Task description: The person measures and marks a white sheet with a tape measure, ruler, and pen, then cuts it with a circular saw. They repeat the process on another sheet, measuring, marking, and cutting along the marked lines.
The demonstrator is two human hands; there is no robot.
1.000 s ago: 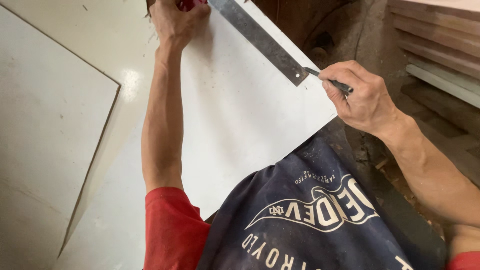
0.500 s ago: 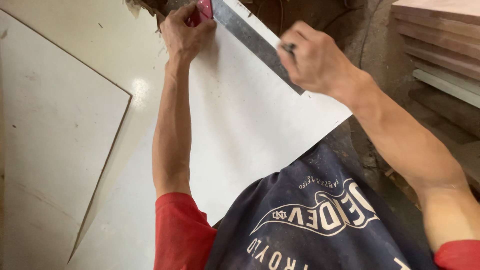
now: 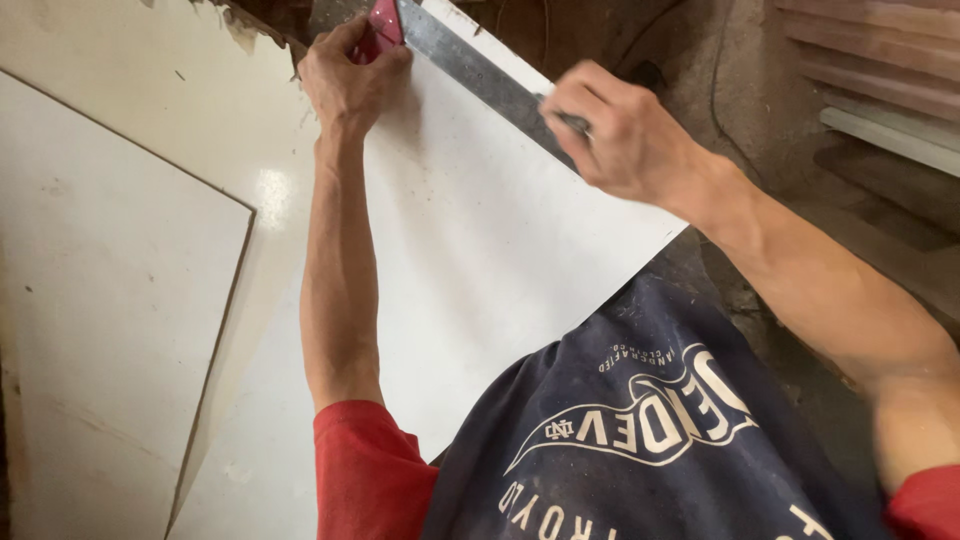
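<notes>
In the head view, a flat white board with straight edges (image 3: 470, 260) is seen lying on a larger pale sheet (image 3: 130, 150). A long grey metal ruler blade (image 3: 470, 62) is laid across the far end of the white board, close to its edge. The red handle block of the ruler (image 3: 384, 24) is pressed down by the left hand (image 3: 350, 80). That grip is closed around the red block, with the fingers curled over it.

Just to the right of that grip, along the blade, the right hand (image 3: 625, 140) is seen. Its grip is pinched shut on a thin dark marking tool (image 3: 570, 122). The tip of the tool is held against the side of the blade, about halfway along it.

No drawn line can be made out on the white board, because it is too faint or hidden by the hand. So it is judged that the marking is partly done at most. The stretch of blade between the two grips looks left to be marked. The board is not cut anywhere.
</notes>
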